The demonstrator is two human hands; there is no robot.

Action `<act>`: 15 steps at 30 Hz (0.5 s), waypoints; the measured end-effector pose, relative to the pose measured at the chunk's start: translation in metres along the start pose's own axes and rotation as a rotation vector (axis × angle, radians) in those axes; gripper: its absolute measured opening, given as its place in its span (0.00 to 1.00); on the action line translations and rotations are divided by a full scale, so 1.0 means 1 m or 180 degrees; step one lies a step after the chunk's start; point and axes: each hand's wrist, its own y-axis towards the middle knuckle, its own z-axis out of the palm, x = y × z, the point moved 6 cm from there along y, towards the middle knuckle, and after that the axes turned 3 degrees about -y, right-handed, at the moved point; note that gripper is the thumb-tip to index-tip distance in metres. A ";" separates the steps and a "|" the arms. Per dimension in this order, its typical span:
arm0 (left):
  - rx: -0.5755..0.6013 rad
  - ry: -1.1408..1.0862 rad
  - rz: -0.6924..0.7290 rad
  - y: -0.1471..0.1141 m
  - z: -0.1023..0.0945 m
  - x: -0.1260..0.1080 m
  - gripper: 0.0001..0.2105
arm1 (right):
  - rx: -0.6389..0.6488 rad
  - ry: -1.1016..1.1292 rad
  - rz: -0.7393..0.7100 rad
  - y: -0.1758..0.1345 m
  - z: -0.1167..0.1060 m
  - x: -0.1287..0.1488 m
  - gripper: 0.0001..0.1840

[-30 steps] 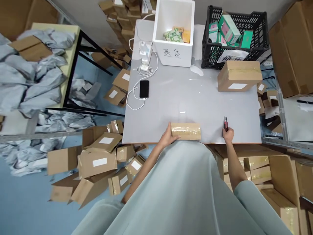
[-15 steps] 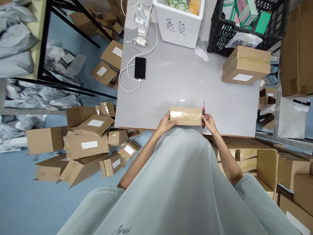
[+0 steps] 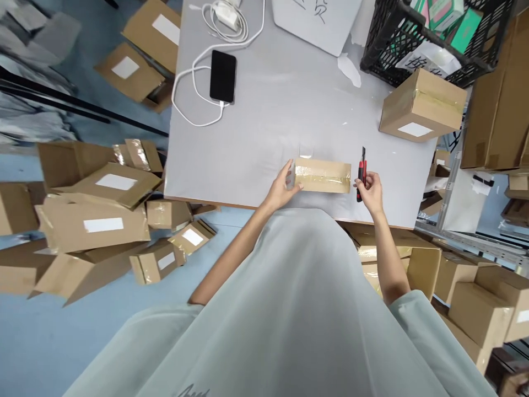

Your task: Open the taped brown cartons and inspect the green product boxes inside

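A small taped cardboard box (image 3: 322, 177) lies lengthwise on the grey table (image 3: 264, 138), near its front edge. At its left end is my left hand (image 3: 283, 187), fingers spread. The thumb reaches the box's front left corner, and the fingers are beside the end, not wrapped round it. Just off the right end, my right hand (image 3: 370, 193) is closed on a red and black utility knife (image 3: 361, 182). The knife points away from me, with its blade showing at the top. It is apart from the box.
A black phone (image 3: 223, 76) with a white cable lies at the back left. At the back right are a larger carton (image 3: 424, 105), a black plastic crate (image 3: 372, 52) and a white bin (image 3: 316, 22). Cartons (image 3: 99, 220) are piled on the floor at left; more stand at right.
My right hand and the knife have moved right, away from the box's end. My left hand's fingers have loosened at the left end. The whole view has shifted closer to the table.
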 end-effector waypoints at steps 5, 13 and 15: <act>0.0299 0.0203 0.0321 0.006 -0.002 -0.010 0.40 | 0.0206 -0.1231 -0.0435 -0.001 -0.005 0.048 0.22; 0.0474 -0.0231 0.0346 0.007 0.001 0.006 0.39 | 0.1338 -0.2816 -0.1729 -0.016 0.053 0.129 0.32; 0.0480 -0.0313 0.0339 0.006 0.001 0.009 0.40 | 0.1648 -0.3381 -0.1957 -0.018 0.069 0.136 0.31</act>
